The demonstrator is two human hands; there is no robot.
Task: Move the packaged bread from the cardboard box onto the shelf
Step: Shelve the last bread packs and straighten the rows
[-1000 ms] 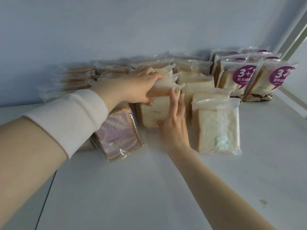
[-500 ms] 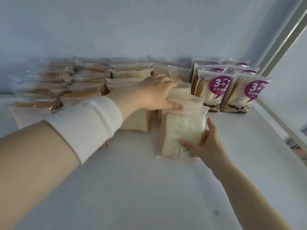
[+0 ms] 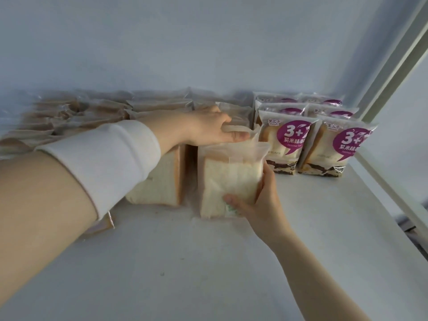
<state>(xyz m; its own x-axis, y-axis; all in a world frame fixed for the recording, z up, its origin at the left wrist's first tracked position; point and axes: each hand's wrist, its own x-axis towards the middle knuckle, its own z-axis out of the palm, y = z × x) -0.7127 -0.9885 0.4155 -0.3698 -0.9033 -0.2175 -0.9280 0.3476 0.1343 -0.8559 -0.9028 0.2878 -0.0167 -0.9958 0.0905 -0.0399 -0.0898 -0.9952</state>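
A clear-wrapped pack of white sliced bread (image 3: 228, 179) stands upright on the white shelf (image 3: 208, 262). My right hand (image 3: 257, 200) grips its lower right corner, thumb across the front. My left hand (image 3: 203, 128), in a white sleeve, rests on the tops of the bread packs (image 3: 236, 117) behind it, thumb pressing a wrapper flap. Another white bread pack (image 3: 159, 181) stands just to the left. The cardboard box is out of sight.
Rows of clear bread packs (image 3: 81, 112) fill the back left of the shelf. Purple-labelled bread packs (image 3: 289, 140) stand in rows at the back right. A white upright post (image 3: 393, 61) and the shelf's right edge border that side.
My right hand has tipped the white bread pack more upright and pushed it back toward the row. My left hand stays on the packs behind. The view has shifted a little.
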